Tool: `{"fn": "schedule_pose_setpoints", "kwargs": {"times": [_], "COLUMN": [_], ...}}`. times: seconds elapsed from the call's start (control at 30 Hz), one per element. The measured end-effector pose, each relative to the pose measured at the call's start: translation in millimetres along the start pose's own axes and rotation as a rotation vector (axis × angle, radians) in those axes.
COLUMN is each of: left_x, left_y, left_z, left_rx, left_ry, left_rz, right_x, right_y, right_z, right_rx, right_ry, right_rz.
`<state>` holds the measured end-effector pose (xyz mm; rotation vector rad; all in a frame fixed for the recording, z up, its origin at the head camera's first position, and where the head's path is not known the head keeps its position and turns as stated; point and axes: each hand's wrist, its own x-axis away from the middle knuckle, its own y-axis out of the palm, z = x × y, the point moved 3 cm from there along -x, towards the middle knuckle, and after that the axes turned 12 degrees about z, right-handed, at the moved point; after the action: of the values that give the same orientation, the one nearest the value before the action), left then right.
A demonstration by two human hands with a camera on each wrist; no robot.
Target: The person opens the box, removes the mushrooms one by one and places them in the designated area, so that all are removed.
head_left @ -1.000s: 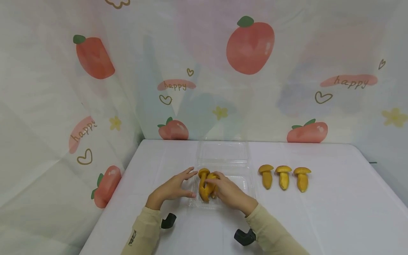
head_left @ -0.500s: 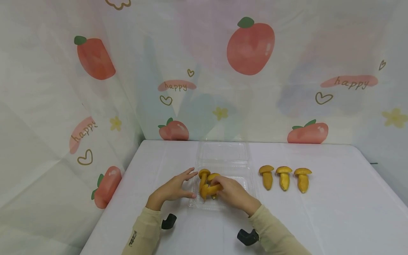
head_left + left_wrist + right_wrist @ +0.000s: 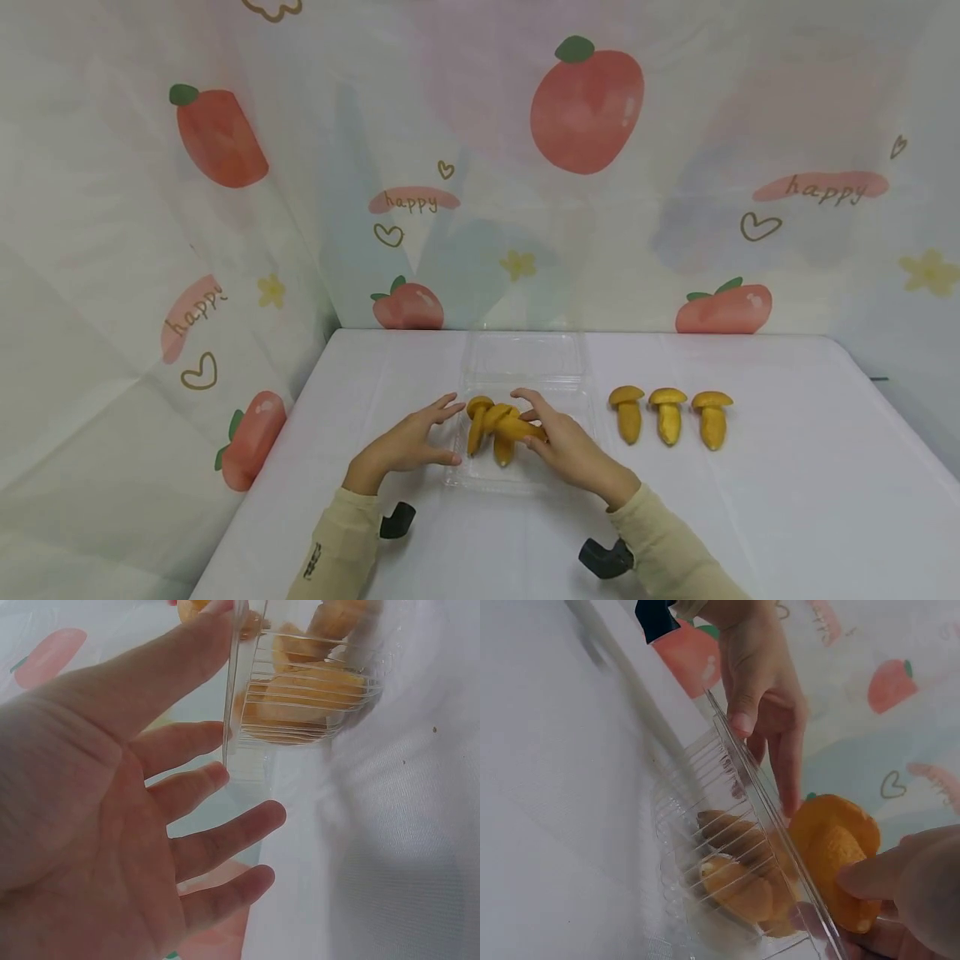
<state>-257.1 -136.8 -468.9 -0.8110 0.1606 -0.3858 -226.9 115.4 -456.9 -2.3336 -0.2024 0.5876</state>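
In the head view, my right hand point(image 3: 566, 446) pinches the stem of a yellow-brown mushroom point(image 3: 519, 428), its cap pointing left. This mushroom lies across or just above two similar ones, a left mushroom point(image 3: 476, 433) and a middle mushroom point(image 3: 504, 452), in a clear plastic box point(image 3: 468, 482). The right wrist view has the held mushroom point(image 3: 838, 859) between thumb and fingers, above the rim. My left hand point(image 3: 405, 439) spreads its fingers at the box's left side; in the left wrist view its thumb and some fingertips are at the rim point(image 3: 231, 697).
Three more mushrooms stand in a row right of the box: a near-left one point(image 3: 627, 414), a centre one point(image 3: 667, 416) and a right one point(image 3: 712, 420). The box's clear lid point(image 3: 525, 357) lies folded back. A printed curtain point(image 3: 480, 167) hangs behind the white table point(image 3: 795, 500).
My right hand has shifted right, and the held mushroom's cap has moved away from me, its stem still pointing right. My left hand has stayed in place.
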Motion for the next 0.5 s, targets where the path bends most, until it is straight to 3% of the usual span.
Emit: {"fn": "schedule_pose_setpoints", "kwargs": {"times": [0.23, 0.5], "left_x": [-0.1, -0.8], "left_y": [-0.3, 0.3], "left_z": [0.7, 1.0], "left_rx": [0.018, 0.018], "left_ry": [-0.006, -0.012], "left_rz": [0.002, 0.002], "right_x": [5.3, 7.5], "right_y": [-8.2, -18.2], "right_z": [1.3, 9.9], "right_rx": [-0.011, -0.071], "right_ry": [0.004, 0.028], "right_rz": [0.001, 0.074]}}
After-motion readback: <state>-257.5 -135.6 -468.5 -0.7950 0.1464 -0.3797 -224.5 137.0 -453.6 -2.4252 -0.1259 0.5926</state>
